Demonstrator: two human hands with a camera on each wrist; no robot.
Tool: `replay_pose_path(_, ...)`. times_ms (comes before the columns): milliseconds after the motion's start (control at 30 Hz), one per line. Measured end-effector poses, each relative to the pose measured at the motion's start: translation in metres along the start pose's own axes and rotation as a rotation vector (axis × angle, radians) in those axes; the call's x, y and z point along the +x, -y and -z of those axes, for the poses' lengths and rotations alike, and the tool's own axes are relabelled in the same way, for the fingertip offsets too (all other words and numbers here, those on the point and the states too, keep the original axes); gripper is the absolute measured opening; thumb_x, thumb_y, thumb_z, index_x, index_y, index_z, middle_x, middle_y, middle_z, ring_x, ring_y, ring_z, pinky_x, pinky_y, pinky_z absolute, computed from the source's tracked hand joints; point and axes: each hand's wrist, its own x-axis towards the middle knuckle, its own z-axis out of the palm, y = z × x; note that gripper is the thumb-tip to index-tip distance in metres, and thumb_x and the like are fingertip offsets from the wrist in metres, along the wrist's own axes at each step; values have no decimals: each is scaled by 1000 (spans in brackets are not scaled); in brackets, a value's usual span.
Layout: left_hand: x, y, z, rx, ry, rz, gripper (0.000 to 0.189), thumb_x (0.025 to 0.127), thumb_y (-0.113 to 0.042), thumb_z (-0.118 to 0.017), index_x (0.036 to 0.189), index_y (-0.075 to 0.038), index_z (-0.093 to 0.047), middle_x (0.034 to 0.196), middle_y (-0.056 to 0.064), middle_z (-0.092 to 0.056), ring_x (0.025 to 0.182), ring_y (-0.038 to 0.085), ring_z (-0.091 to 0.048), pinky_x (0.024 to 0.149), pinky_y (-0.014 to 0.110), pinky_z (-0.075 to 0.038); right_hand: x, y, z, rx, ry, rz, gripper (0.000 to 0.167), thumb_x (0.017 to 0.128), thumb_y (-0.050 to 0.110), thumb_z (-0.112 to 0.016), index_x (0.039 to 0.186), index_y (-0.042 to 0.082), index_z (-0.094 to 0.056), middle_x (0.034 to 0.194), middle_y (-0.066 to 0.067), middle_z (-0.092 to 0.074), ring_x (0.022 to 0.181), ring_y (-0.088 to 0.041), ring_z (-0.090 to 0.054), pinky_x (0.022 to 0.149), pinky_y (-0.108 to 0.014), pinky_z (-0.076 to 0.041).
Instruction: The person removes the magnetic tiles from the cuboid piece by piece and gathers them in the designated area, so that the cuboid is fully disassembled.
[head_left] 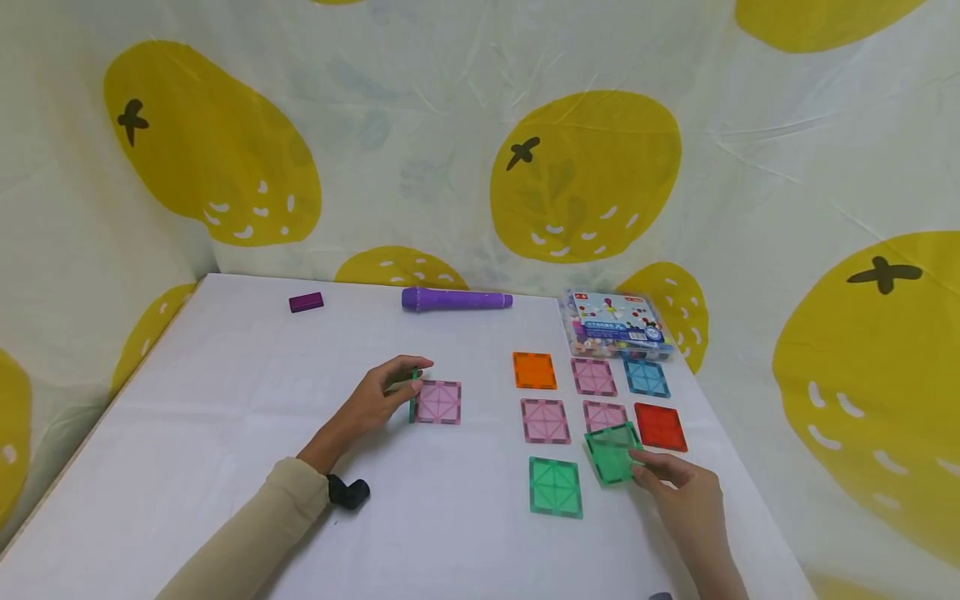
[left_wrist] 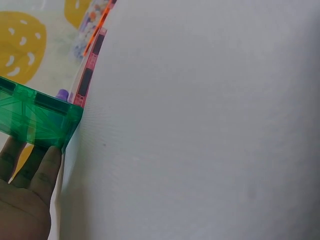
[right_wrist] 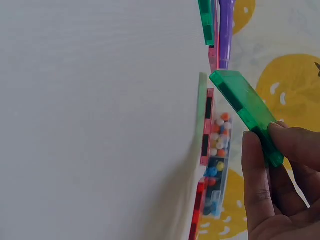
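My left hand point(head_left: 378, 393) holds a green magnetic tile point(head_left: 413, 406) on edge, upright along the left side of a pink tile point(head_left: 439, 403) lying flat on the table. In the left wrist view, fingertips point(left_wrist: 51, 156) meet the lower edge of this see-through green tile. On the right, my other hand point(head_left: 688, 493) pinches a second green tile point(head_left: 612, 455) by its near right edge, between thumb and fingers. That tile is tilted and raised off the table in the right wrist view, and in the head view it overlaps a flat pink tile point(head_left: 603, 413).
Flat tiles lie around the right hand: orange point(head_left: 534, 371), blue point(head_left: 647, 378), red point(head_left: 661, 427), green point(head_left: 555, 487) and more pink ones. Behind them sits a clear box of beads point(head_left: 618, 325). A purple microphone-shaped object point(head_left: 457, 300) and a small dark purple block point(head_left: 306, 302) lie at the back.
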Motion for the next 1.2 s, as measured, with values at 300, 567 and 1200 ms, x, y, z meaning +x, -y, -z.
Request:
replay_pose_path(300, 2, 2, 0, -2, -5, -17, 38, 110, -24, -61, 148, -28, -59, 158, 2, -56, 151, 35, -48, 125, 65, -36, -10, -8, 4, 17, 74, -141, 40, 102, 29, -73, 139, 14, -71, 144, -18, -67, 134, -40, -57, 105, -55, -57)
replay_pose_path(567, 0, 2, -1, 0, -10, -5, 37, 110, -26, -61, 146, -31, -60, 159, 1, -55, 152, 35, -47, 125, 67, -36, -17, -7, 6, -19, 150, -164, 43, 100, 31, -75, 140, 15, -70, 148, -22, -61, 130, -42, -55, 101, -55, -59)
replay_pose_path(1200, -8, 7, 14, -175, 33, 55, 46, 111, -25, -59, 156, -22, -52, 165, 4, -49, 158, 27, -40, 130, 59, -30, -25, 15, -1, -366, 81, -35, 33, 91, 40, -85, 104, 12, -72, 111, -18, -78, 82, -20, -68, 77, -46, -60)
